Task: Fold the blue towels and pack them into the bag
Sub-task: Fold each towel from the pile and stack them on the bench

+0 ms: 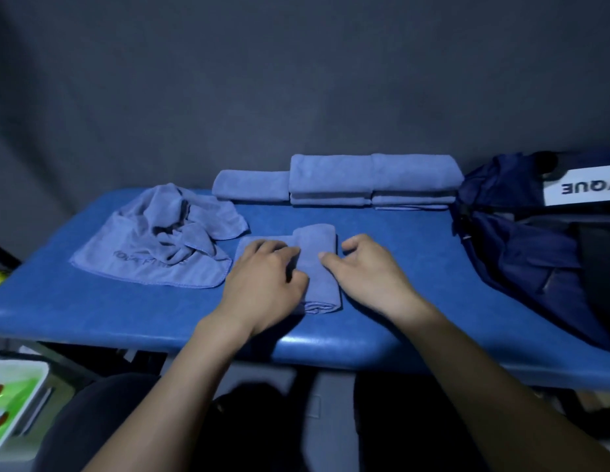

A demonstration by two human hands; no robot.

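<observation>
Soft, light, limp microfibre towel (318, 264) on desk (92, 301); left hand (262, 281) pressing flat, right hand (371, 270) loosely curled alongside, holding nothing; best gripped across folded edges.

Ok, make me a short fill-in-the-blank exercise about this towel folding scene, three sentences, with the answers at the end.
1. Both hands rest on the half-folded towel in the ____ of the table.
2. The crumpled towel lies to the ____ of it.
3. The bag sits at the table's ____ end, beyond the right hand, opposite the left hand.

Answers: middle; left; right
</observation>
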